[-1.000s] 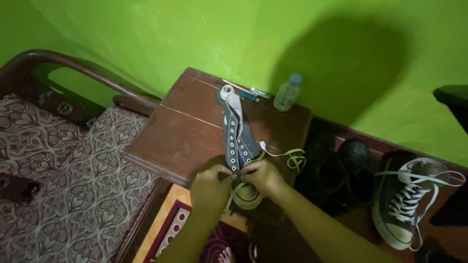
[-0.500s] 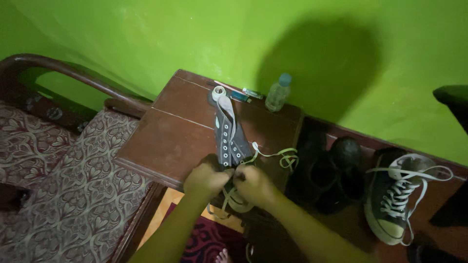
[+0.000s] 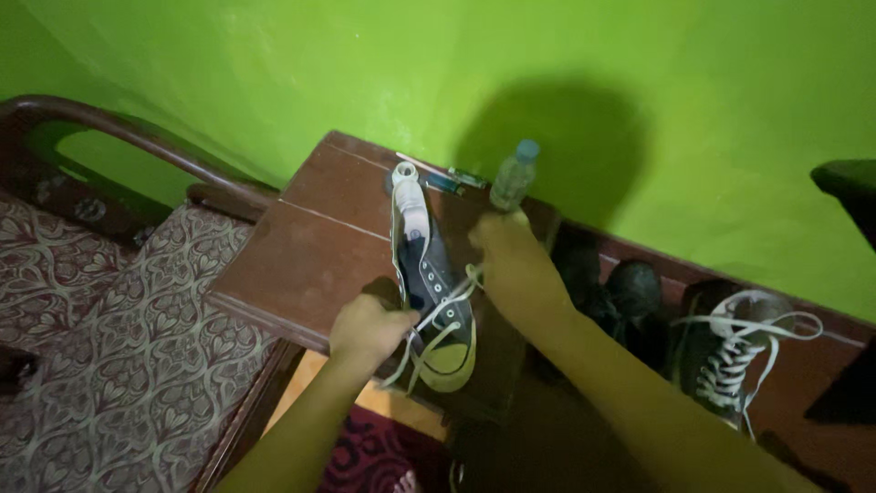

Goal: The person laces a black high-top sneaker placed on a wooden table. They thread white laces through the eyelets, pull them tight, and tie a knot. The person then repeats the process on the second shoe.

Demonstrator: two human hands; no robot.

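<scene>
Fingers of the left hand (image 3: 367, 326) are curled closed on the near collar edge of the dark canvas high-top sneaker (image 3: 436, 292), pinching it where the pale flat shoelace (image 3: 453, 297) hangs down. Right hand (image 3: 509, 258) sits higher and to the right of the shoe, its fingers closed on a stretch of the same lace, which runs taut from the eyelets up to that hand. Exact finger contact on the right is partly hidden by the back of the hand.

Sneaker lies lengthwise on the brown wooden desk (image 3: 310, 256), white toe cap toward the green wall (image 3: 365, 64), opening toward the person and overhanging the near edge. Loose lace loops dangle below the desk edge.

Behind the toe: a small clear plastic bottle with a blue cap (image 3: 513, 175), upright, just beside the wall; a thin pen-like item and a small dark object lie flat next to it, too small to identify.

Right of the desk, lower: a second dark high-top sneaker with white laces (image 3: 730, 351), laced, well apart from both hands. Left: patterned maroon-and-cream seat cushion (image 3: 119, 310) with a dark wooden frame.
</scene>
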